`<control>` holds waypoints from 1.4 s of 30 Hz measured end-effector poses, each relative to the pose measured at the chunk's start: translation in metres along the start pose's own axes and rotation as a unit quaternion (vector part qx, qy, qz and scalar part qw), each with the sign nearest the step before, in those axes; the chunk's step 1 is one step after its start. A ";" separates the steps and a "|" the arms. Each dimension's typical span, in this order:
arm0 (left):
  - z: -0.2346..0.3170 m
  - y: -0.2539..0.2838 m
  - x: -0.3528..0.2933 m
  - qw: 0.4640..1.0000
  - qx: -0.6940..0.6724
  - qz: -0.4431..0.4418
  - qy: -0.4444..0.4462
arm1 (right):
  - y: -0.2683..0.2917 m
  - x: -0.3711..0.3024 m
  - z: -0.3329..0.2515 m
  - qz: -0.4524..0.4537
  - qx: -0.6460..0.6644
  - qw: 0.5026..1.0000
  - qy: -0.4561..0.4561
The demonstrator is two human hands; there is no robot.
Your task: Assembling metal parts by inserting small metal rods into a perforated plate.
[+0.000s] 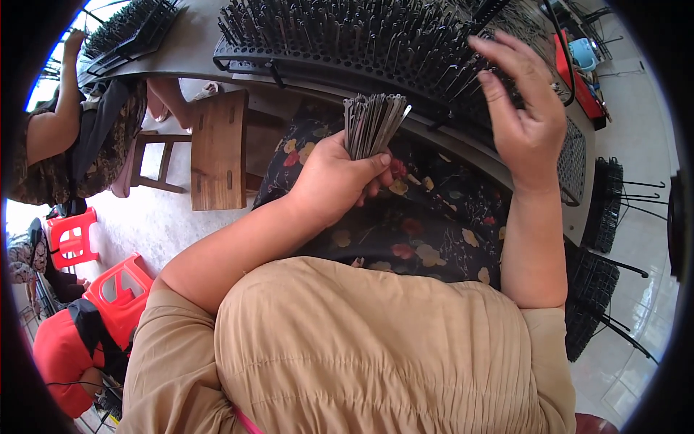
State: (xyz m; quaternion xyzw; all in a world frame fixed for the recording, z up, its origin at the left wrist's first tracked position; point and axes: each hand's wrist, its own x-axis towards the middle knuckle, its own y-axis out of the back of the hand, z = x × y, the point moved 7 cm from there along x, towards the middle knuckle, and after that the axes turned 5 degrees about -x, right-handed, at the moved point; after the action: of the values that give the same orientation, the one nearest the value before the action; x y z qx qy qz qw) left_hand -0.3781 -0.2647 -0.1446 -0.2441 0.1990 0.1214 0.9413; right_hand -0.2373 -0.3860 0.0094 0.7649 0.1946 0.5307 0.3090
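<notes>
A bundle of thin, flat metal strips (372, 126) with small holes at their upper ends stands upright in my left hand (343, 173), whose fingers and thumb are wrapped round its lower part. One strip at the bundle's right leans out and shines brighter. My right hand (531, 108) is raised at the right end of a black rack (289, 64), thumb and fingers apart. The rack has a perforated edge and is packed with upright dark metal strips (340, 32). The fingertips are close to the strips there; whether they touch any is unclear.
The rack stands on a grey table (199, 43); another filled rack (126, 36) is at the far left, beside a seated person. A wooden stool (219, 152) and red plastic stools (119, 296) stand left. Black racks with hooked rods (607, 206) and a red tray (578, 87) are right.
</notes>
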 end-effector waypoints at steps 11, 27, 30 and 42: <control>0.000 -0.001 0.000 1.000 0.012 0.011 0.011 | -0.021 0.015 -0.025 -0.132 -0.155 0.977 -0.070; 0.010 -0.034 0.009 0.999 -0.037 -0.015 0.028 | -0.037 -0.082 0.003 -0.074 0.422 0.785 -0.448; 0.007 -0.031 0.012 0.999 -0.022 -0.006 0.031 | -0.001 -0.062 0.023 0.056 0.340 0.848 -0.402; 0.000 -0.033 0.008 0.999 0.028 -0.008 0.017 | 0.015 -0.023 0.013 0.121 0.089 0.986 -0.078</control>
State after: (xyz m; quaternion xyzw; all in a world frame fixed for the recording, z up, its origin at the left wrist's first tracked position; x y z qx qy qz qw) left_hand -0.3601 -0.2917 -0.1350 -0.2217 0.2165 0.1040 0.9451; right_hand -0.2334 -0.4150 0.0009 0.8462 0.1229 0.4836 0.1871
